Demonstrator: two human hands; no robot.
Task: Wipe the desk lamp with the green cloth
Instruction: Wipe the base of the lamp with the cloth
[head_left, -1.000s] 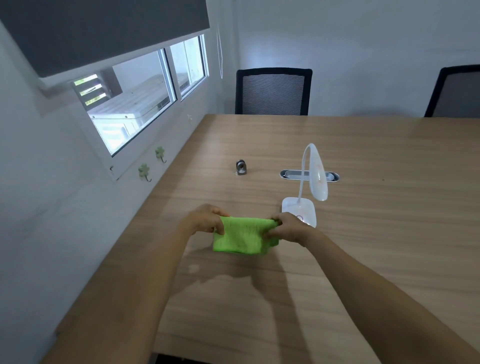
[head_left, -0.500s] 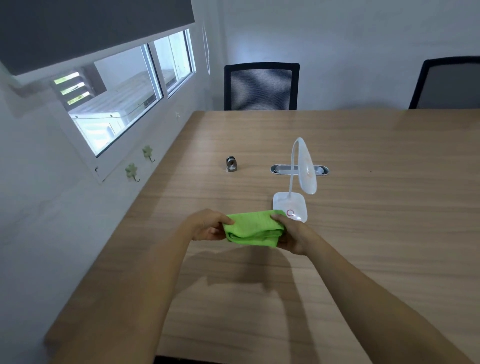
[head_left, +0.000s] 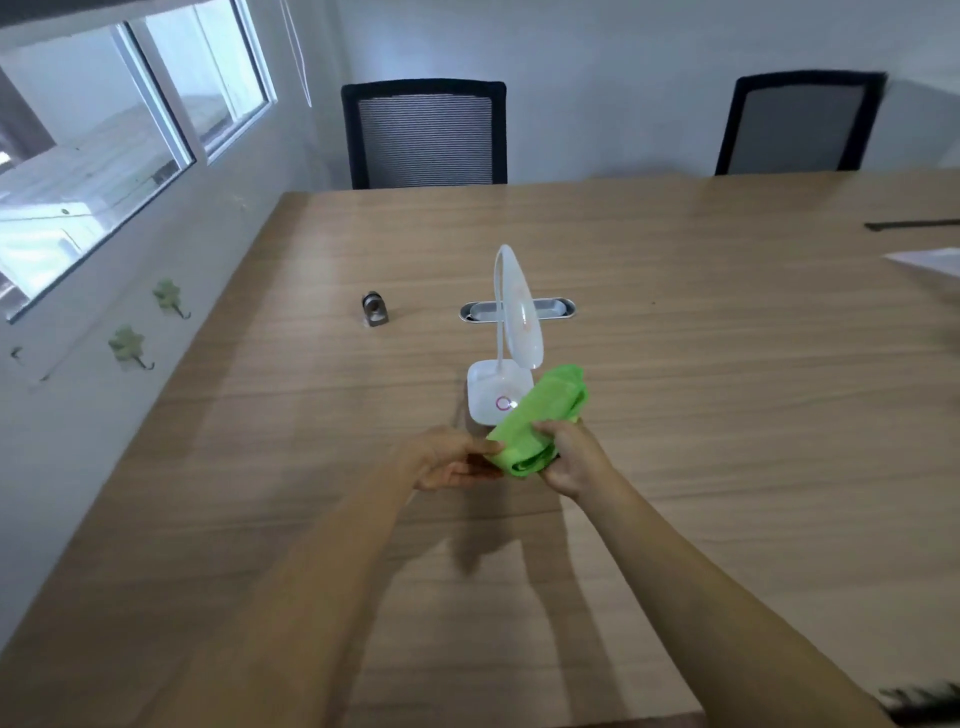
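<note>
A white desk lamp (head_left: 500, 387) with a bent neck and a long oval head stands on the wooden table (head_left: 727, 395). Its square base carries a pink ring. The green cloth (head_left: 540, 415) is folded into a thick bundle and held just in front of the lamp base, its far end covering the base's right front corner. My right hand (head_left: 574, 460) grips the cloth's near end from the right. My left hand (head_left: 449, 462) touches the same end with its fingertips from the left.
A small grey metal object (head_left: 375, 308) and an oval cable port (head_left: 518, 310) lie behind the lamp. Two black mesh chairs (head_left: 426, 132) (head_left: 797, 124) stand at the far edge. Paper (head_left: 930, 260) lies at the right. A wall with windows runs along the left.
The cloth went from spread between both hands to a folded bundle, and now points up and right over the lamp base. The camera view has moved closer to the lamp.
</note>
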